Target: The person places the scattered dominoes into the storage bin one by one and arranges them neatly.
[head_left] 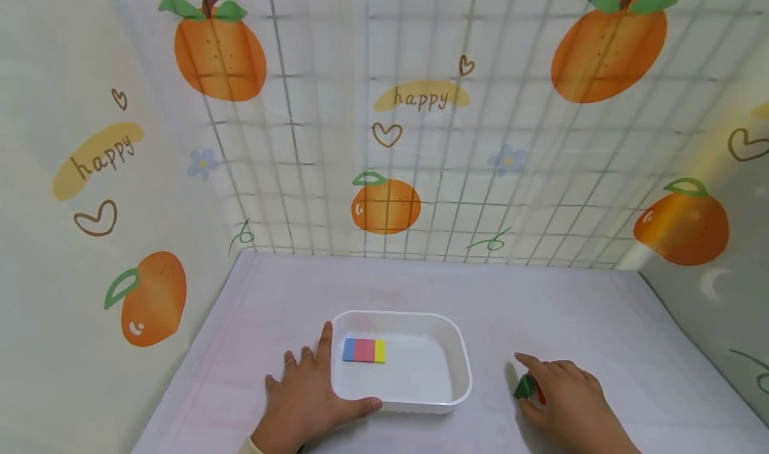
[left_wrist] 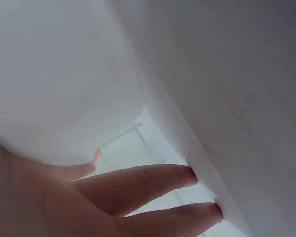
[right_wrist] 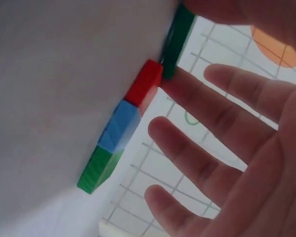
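Note:
My left hand (head_left: 306, 387) spreads around the near left corner of a white plastic tray (head_left: 466, 367), its thumb along the near rim and its index finger against the left side. In the left wrist view, straight fingers (left_wrist: 143, 185) lie beside the tray wall (left_wrist: 64, 74). Inside the tray, blue, pink and yellow blocks (head_left: 364, 350) form a short row. Right of the tray, my right hand (head_left: 571, 400) pinches a dark green block (right_wrist: 176, 44) between thumb and a finger. Against it is a red block (right_wrist: 144, 81), followed by a blue block (right_wrist: 119, 126) and a green block (right_wrist: 99, 169).
A pale cloth covers the table (head_left: 288, 287). Behind it hangs a curtain (head_left: 324, 140) printed with oranges, with a wire grid showing through. Similar cloth lines both sides. A small dark green piece (head_left: 300, 449) peeks out by the left wrist.

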`<control>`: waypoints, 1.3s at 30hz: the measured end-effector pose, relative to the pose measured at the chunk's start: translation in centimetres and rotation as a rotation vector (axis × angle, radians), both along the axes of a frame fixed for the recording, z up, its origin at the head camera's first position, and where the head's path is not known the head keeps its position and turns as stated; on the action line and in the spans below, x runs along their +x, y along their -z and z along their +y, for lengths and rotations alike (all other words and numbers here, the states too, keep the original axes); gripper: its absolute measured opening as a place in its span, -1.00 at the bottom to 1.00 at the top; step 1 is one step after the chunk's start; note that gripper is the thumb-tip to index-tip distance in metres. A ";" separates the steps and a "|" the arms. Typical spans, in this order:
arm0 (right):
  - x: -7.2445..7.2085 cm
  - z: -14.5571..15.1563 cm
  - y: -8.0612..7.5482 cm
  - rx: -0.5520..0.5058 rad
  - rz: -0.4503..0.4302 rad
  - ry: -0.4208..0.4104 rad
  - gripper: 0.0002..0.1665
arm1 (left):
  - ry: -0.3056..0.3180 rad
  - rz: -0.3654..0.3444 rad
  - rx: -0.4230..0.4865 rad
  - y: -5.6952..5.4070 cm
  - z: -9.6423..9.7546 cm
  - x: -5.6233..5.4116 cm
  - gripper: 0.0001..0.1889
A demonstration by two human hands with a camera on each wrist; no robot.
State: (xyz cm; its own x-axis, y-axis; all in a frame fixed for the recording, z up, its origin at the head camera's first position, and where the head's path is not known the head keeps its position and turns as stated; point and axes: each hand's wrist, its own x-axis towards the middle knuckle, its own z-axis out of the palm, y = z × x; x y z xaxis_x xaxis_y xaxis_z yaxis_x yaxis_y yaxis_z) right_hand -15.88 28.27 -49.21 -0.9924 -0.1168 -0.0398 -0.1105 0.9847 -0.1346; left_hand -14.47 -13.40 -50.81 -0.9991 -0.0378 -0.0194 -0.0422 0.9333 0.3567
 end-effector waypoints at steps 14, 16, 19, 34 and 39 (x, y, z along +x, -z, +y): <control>-0.9 -0.3 -0.4 0.058 -0.025 -0.055 -0.18 | -0.001 -0.007 -0.019 -0.1 0.0 0.0 0.67; -1.1 -0.4 -0.7 0.064 -0.029 -0.058 -0.20 | 0.002 -0.007 -0.019 -0.1 0.1 0.0 0.67; -1.2 -0.4 -1.1 0.061 -0.026 -0.081 -0.20 | 0.005 -0.010 -0.016 -0.1 0.1 0.0 0.67; -3.1 -5.3 -5.7 -0.020 0.190 -0.195 -0.21 | -0.005 -0.005 -0.015 0.1 -0.2 0.0 0.68; -3.3 -7.6 -7.2 -0.057 0.277 -0.237 -0.23 | -0.001 -0.009 -0.006 -0.1 0.0 0.0 0.67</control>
State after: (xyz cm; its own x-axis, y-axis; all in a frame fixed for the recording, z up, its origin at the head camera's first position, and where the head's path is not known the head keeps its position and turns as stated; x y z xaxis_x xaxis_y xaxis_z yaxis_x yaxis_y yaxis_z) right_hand -19.14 20.71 -42.04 -0.9096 -0.3391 0.2400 -0.3747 0.9192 -0.1213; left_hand -14.48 -13.43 -50.71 -0.9989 -0.0385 -0.0277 -0.0458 0.9354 0.3505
